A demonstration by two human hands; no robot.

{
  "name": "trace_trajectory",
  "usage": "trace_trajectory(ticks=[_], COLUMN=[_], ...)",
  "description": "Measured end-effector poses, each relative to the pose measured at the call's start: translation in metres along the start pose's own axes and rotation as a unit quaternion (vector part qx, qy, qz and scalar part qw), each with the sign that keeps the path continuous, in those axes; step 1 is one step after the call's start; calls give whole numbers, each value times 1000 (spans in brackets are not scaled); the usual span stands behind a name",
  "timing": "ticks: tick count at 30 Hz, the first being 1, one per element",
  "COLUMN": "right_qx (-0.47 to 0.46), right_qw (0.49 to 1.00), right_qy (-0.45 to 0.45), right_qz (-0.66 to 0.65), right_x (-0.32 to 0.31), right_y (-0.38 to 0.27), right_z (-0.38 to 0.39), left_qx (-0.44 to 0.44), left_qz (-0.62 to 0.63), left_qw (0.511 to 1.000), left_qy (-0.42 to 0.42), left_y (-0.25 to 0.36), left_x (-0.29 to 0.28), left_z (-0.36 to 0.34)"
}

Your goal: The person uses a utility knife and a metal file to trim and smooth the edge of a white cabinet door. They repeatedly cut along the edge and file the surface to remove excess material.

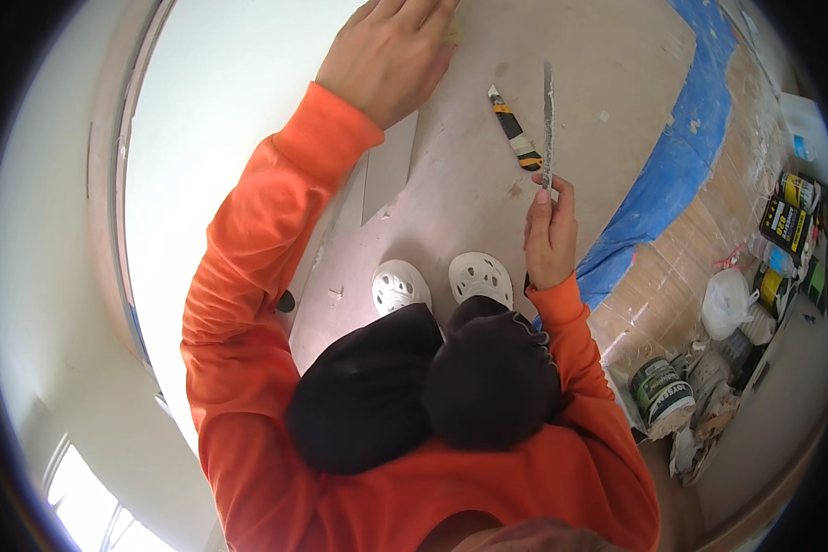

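Observation:
Against the white wall (202, 110), at the top, my left hand (386, 51) has its fingers bent around a yellowish pad (453, 35), largely hidden and cut off by the frame's edge. Lower on the right, my right hand (549, 225) grips a long, thin metal blade (547, 110) crusted with pale material, seen edge-on and pointing away from me. Just left of that blade, a black, yellow and tan utility knife (513, 125) lies on the dusty board floor covering (469, 202). A narrow flat strip (386, 161) stands at the wall's edge below my left hand.
My white shoes (481, 276) are below. Blue tape (653, 202) borders the covering, with tiled floor (673, 267) beyond. Along the right sit tubs (662, 396), a white plastic bag (727, 304), containers (782, 225) and debris. A window (92, 497) shows at lower left.

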State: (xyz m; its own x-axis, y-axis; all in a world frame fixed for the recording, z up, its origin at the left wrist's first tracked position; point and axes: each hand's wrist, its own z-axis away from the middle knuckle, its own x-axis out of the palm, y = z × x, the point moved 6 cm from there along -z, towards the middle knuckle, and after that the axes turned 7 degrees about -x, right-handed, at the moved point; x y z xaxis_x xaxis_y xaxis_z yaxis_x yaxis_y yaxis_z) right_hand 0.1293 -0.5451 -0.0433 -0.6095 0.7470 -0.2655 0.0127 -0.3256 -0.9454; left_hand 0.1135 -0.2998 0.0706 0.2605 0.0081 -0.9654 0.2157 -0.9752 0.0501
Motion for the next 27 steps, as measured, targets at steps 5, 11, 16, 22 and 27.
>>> trace_trajectory(ticks=[5, 11, 16, 22, 27], right_qx=[-17, 57, 76, 45, 161], right_qw=[991, 967, 969, 976, 973], right_qy=[25, 101, 153, 128, 117], right_qz=[130, 227, 179, 172, 118], right_x=[-15, -52, -72, -64, -66], right_y=[46, 136, 201, 227, 229], right_z=[-4, -20, -27, -37, -32], left_qx=[-68, -25, -65, -79, -93], left_qz=[77, 8, 85, 107, 111], left_qw=[994, 999, 993, 988, 984], left_qy=[-23, 35, -42, -74, -103], left_y=[-7, -1, 4, -4, -5], left_x=[-2, -31, -45, -32, -28], left_z=[13, 47, 79, 92, 93])
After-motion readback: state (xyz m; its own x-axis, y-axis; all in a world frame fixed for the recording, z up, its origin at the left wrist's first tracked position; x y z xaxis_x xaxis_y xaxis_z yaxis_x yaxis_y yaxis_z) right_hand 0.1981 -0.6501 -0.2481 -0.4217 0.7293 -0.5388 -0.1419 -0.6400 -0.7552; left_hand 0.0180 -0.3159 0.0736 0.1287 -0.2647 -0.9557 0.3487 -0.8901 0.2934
